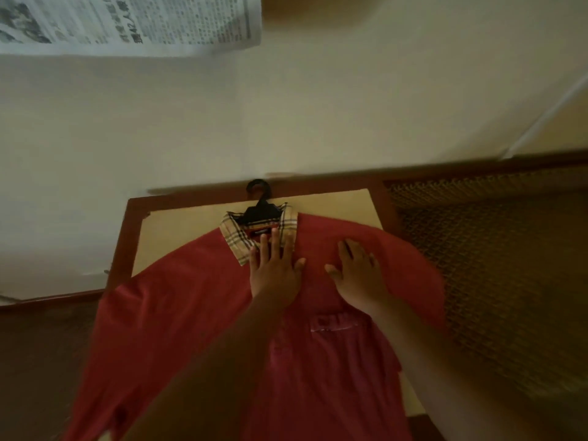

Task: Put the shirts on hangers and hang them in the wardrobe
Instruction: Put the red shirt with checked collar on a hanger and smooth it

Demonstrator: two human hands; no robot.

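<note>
Red cloth of the shirt (197,313) looks light and limp, so it would sag if lifted by the fabric; the stiff black hanger (259,206) poking from the checked collar (237,241) is the better hold. It lies spread on the bench (178,230), draping off the near edge. Both hands press flat on it, fingers straight, gripping nothing: left hand (275,272) at the collar, right hand (358,272) just right of it

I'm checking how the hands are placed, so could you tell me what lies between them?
In the head view, only red shirt fabric shows between the left hand and right hand; both lie flat on it, apart, below the collar.
</note>
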